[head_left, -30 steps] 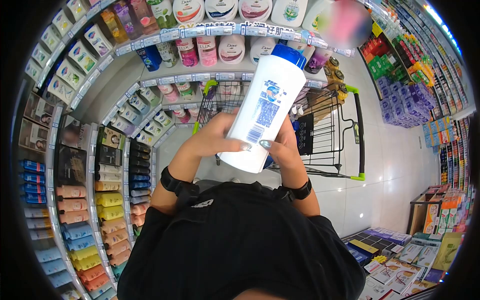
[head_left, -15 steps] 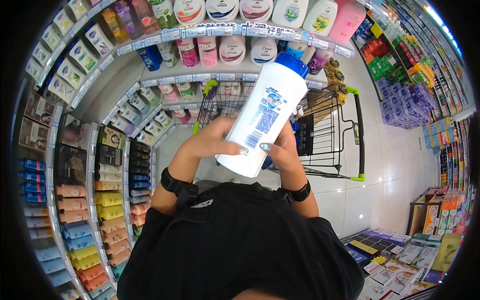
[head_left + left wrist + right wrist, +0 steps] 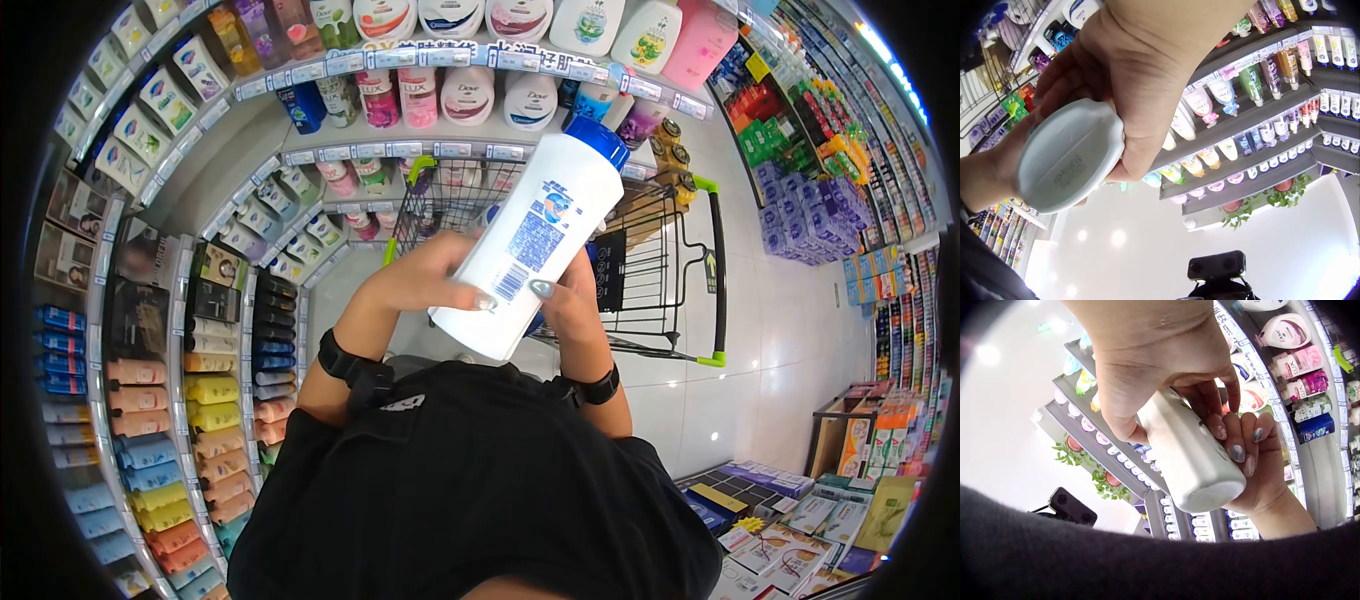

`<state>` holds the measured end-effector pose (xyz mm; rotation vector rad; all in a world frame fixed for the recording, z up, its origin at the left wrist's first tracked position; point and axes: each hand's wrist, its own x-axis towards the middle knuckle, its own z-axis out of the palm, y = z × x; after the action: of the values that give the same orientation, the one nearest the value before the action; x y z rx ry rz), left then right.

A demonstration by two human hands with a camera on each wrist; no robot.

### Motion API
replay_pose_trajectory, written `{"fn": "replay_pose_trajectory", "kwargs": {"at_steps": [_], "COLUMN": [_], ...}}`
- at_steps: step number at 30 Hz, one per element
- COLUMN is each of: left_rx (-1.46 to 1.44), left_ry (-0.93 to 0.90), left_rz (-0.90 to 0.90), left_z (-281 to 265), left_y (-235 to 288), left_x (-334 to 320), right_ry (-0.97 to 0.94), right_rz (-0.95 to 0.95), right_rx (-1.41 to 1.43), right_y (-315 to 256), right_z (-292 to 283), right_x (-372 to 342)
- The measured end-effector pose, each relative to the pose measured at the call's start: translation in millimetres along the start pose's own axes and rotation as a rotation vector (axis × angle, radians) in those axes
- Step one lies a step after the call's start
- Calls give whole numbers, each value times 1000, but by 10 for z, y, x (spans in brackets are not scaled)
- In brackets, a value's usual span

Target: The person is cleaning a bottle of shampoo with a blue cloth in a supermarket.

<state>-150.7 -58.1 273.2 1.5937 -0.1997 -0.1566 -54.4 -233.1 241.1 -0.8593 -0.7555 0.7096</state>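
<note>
A white bottle (image 3: 540,235) with a blue cap (image 3: 598,140) is held tilted in front of the body, its printed back label and barcode facing up. My left hand (image 3: 430,275) grips its lower left side, thumb across the label side. On the other side my right hand (image 3: 573,300) holds it with the thumb near the barcode. The left wrist view shows the bottle's base (image 3: 1071,156) beside the left hand (image 3: 1129,87). In the right wrist view, fingertips of both hands lie around the bottle (image 3: 1191,456).
Behind the bottle stands a black wire shopping cart (image 3: 720,270) with green corners. Shelves of body wash (image 3: 440,55) curve across the front, and tubes and bottles (image 3: 213,390) fill the left side. Stacked boxes (image 3: 790,540) lie at the lower right, beside pale floor tiles (image 3: 700,400).
The bottle has shifted slightly down and to the right in the head view and leans a little more. Both hands keep their hold on it.
</note>
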Motion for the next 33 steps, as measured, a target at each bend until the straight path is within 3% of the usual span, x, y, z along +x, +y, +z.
{"fn": "replay_pose_trajectory", "kwargs": {"at_steps": [26,30,33], "left_rx": [-21,-105,-216], "left_ry": [-30,-42,-21], "left_rz": [10,14,-43], "left_z": [0,0,60], "left_y": [-101,-211,-278], "left_x": [-47,-51,-113], "right_ry": [76,-60,-162], "right_rz": [-27,20,112], "right_rx": [-94,86,413], "right_y": [48,11,105], "right_z": [8,137,173], "right_x": [-64,75,205]}}
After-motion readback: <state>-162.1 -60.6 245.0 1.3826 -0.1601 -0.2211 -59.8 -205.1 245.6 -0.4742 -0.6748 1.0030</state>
